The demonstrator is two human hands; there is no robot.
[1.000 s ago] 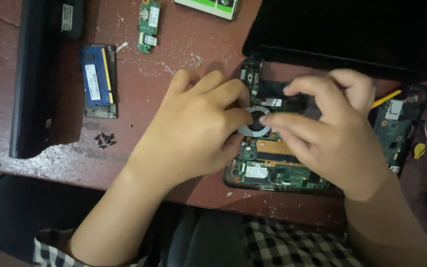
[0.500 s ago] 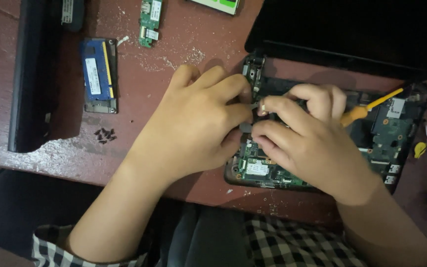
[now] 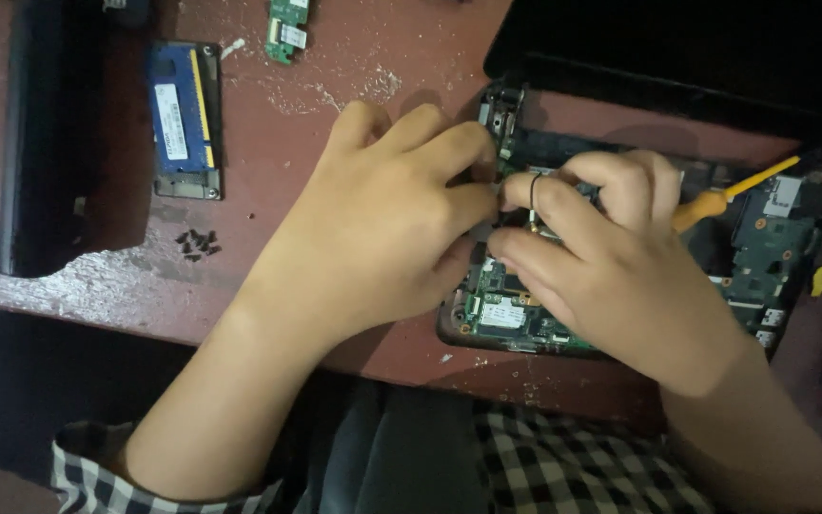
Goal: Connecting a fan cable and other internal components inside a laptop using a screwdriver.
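Down on the worn red table (image 3: 335,67), the opened laptop base (image 3: 763,257) lies as a shallow tray, its green circuit board bared for work. Over the base's near-left part the left hand (image 3: 373,228) curls, fingertips pinched at the board, steadying; what they pinch is hidden. Beside it the right hand (image 3: 611,266) closes on an orange-handled screwdriver (image 3: 725,195). Left of the base, loose screws (image 3: 197,245) sit gathered.

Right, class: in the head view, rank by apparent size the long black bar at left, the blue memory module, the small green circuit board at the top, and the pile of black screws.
1. long black bar
2. blue memory module
3. small green circuit board, partly cropped by the frame, so unsure
4. pile of black screws, about alike with the board
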